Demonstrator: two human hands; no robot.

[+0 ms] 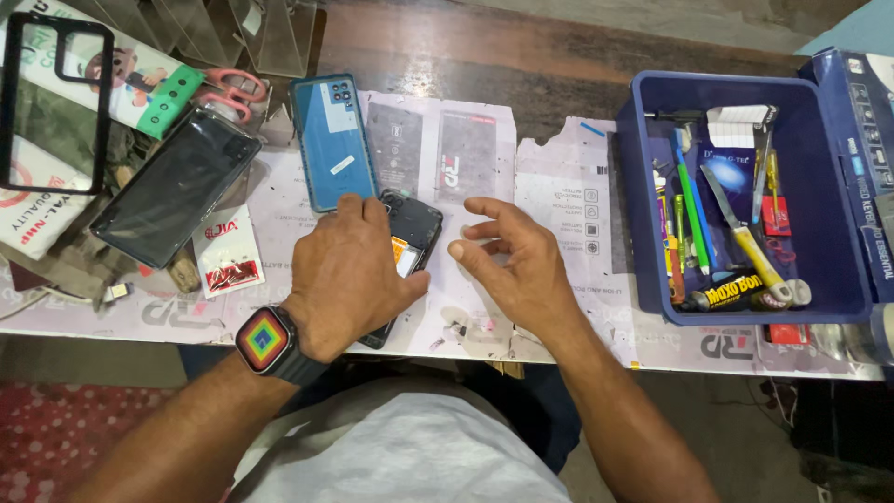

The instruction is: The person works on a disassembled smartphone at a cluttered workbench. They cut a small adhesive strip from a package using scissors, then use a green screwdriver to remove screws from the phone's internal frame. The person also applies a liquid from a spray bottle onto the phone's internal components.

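Pressing down on an opened black phone (410, 237) near the middle of the work mat (559, 186), left hand (346, 275) flat over it, grasping nothing. Right hand (512, 261) just right, fingers loose and released. Blue back cover (331, 140) lying farther off; blue tool tray (643, 186) far right. Judged mid-disassembly; next calling for a tool.

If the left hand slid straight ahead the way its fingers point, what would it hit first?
Most likely the blue phone back cover. The left hand rests on the opened black phone, fingers aimed up the table, almost at the cover's lower edge; the gap is hard to judge.
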